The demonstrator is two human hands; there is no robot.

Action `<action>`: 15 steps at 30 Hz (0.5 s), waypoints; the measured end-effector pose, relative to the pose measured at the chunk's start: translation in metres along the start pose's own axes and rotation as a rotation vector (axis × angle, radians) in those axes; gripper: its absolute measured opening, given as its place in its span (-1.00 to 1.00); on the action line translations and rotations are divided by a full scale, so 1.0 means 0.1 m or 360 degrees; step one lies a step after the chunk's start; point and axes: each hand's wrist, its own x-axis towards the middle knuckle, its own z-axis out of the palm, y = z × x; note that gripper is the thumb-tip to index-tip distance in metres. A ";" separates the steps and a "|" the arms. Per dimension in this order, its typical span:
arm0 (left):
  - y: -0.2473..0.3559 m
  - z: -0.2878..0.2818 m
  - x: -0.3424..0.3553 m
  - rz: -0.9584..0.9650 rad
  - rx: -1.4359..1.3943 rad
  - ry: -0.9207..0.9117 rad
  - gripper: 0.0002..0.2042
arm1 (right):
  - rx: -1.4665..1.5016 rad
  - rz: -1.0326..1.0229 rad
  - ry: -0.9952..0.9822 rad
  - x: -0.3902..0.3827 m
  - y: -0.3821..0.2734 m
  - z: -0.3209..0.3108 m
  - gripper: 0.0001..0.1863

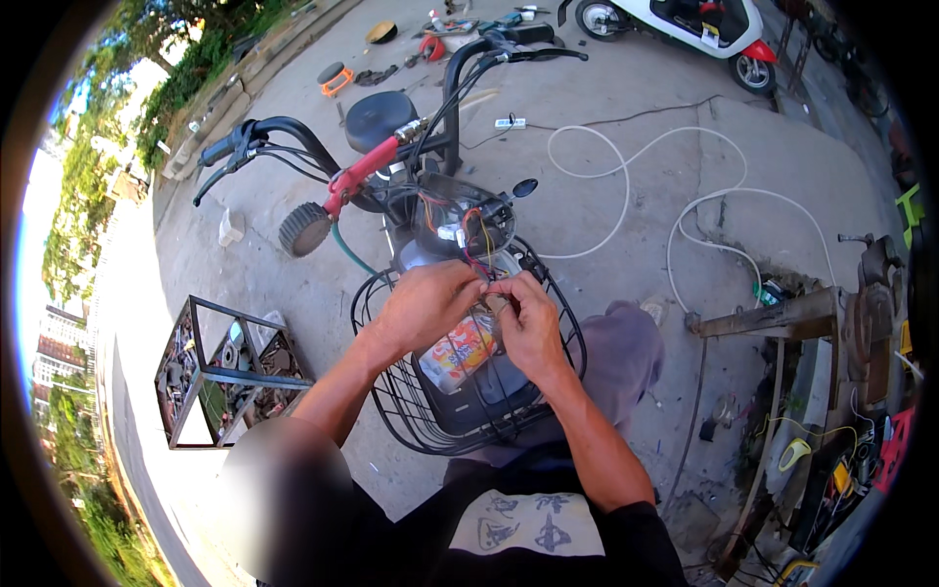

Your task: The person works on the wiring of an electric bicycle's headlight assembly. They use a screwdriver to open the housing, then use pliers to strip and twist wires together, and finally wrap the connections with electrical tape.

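My left hand (430, 301) and my right hand (528, 318) meet above the front basket (440, 452) of an electric scooter. Their fingertips are pinched together on thin wires, the ends mostly hidden by the fingers. Just beyond them, the opened headlight housing (445, 205) shows red, orange and yellow wires (486, 230) with white connectors (451, 234). Below my hands a colourful printed package (460, 350) lies in the basket. Across the handlebar (452, 93) rests a red tyre inflator (364, 173) with a black round gauge (305, 230) and a green hose.
Left of the basket stands a metal-framed parts rack (225, 377) full of small parts. A white hose (626, 201) loops over the concrete at right, near a wooden bench with a vise (873, 264). Tools lie scattered beyond the handlebar; a white scooter (675, 24) is parked at the far right.
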 end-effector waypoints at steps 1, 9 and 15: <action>-0.04 -0.06 -0.03 0.0099 0.0004 -0.0007 -0.83 | 0.0034 0.0007 -0.0002 0.00 0.01 0.01 -0.84; -0.10 -0.20 0.03 0.0792 0.0730 -0.0105 -0.50 | 0.0157 0.0042 -0.0029 0.02 0.11 0.03 -0.84; -0.17 -0.15 0.05 0.0858 0.0623 -0.0056 -0.76 | 0.0186 0.0060 -0.0026 0.03 0.08 0.05 -0.85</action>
